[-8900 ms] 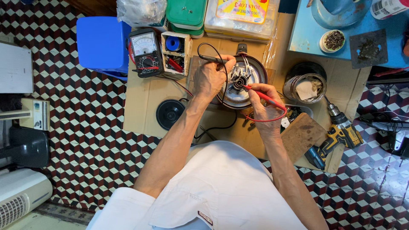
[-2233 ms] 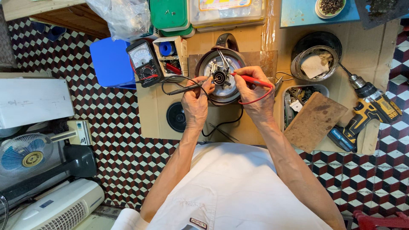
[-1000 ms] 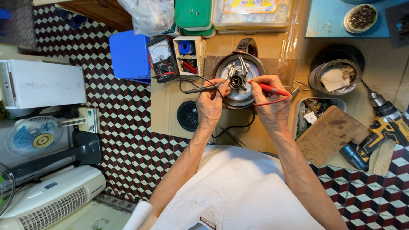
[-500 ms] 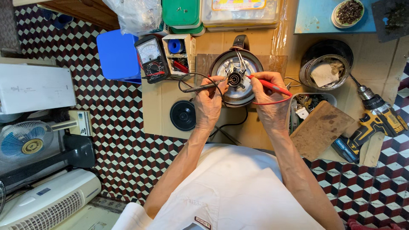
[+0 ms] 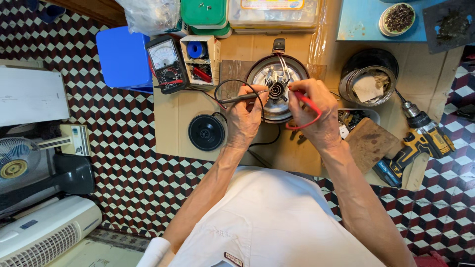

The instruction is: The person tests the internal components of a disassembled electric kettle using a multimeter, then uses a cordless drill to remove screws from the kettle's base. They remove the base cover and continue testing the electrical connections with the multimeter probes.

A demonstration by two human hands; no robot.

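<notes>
Head view | left hand (image 5: 245, 118) grips black probe (image 5: 242, 97) | right hand (image 5: 316, 113) grips red probe (image 5: 309, 101) | kettle base (image 5: 277, 86) between them

The red probe's (image 5: 310, 105) tip is hidden behind the right hand (image 5: 316, 116).

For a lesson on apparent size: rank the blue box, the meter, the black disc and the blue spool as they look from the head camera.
1. blue box
2. meter and black disc, too alike to rank
3. blue spool
</notes>
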